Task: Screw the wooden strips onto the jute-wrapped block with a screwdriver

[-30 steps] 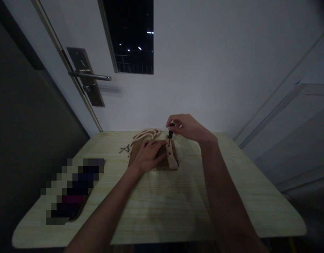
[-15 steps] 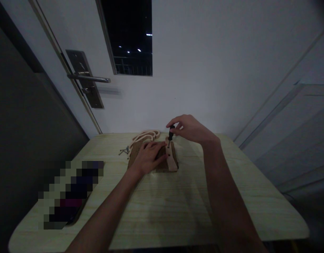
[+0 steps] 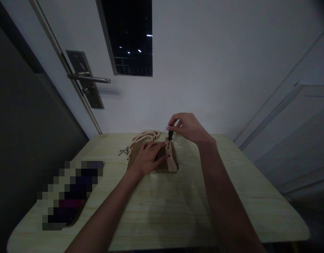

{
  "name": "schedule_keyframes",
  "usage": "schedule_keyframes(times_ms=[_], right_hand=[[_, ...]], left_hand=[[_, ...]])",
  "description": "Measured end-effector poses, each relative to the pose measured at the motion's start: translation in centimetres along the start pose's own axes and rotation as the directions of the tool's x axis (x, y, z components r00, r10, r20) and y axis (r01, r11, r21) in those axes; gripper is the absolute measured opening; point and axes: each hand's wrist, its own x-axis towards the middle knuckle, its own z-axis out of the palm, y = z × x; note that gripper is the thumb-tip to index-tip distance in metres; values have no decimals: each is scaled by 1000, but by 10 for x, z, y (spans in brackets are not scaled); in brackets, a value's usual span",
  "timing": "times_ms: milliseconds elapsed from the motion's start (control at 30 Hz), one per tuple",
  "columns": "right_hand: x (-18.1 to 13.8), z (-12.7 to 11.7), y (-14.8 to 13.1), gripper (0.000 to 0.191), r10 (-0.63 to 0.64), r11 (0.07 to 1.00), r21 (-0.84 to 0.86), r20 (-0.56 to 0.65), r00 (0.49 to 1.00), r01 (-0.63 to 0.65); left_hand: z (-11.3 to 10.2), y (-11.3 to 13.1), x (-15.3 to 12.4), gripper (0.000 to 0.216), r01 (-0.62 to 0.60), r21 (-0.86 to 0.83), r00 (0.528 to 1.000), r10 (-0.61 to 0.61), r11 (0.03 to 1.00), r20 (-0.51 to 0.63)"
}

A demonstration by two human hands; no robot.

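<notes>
My right hand [image 3: 184,127] pinches the dark handle of a screwdriver [image 3: 170,134] from above. The screwdriver stands nearly upright, its tip at the upper hole of a pale wooden piece [image 3: 172,164]. A second dark hole shows lower on that piece. It lies along the right side of a brown wooden board [image 3: 161,168]. My left hand [image 3: 149,157] rests flat on the board with fingers spread, fingertips against the pale piece's left edge. Whether a screw sits under the tip is too small to tell.
Several loose screws [image 3: 123,151] lie left of the board. Curved pale wooden pieces [image 3: 146,135] lie behind it. A blurred-out dark flat object [image 3: 79,191] is at the table's left. A white door with a metal handle [image 3: 92,79] rises behind the table [image 3: 243,200].
My right hand has shifted slightly left and its grip on the screwdriver handle has turned a little. The left hand and the wooden pieces stay in place.
</notes>
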Motion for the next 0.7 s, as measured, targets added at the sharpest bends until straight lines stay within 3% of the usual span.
schedule_keyframes(times_ms=[233, 700], right_hand=[[-6, -1, -2, 21, -6, 998, 66, 69, 998, 2], [-3, -3, -3, 10, -7, 1000, -5, -4, 1000, 7]], left_hand=[[2, -3, 0, 49, -9, 5, 1000, 9, 1000, -6], [4, -4, 0, 49, -14, -2, 1000, 14, 1000, -17]])
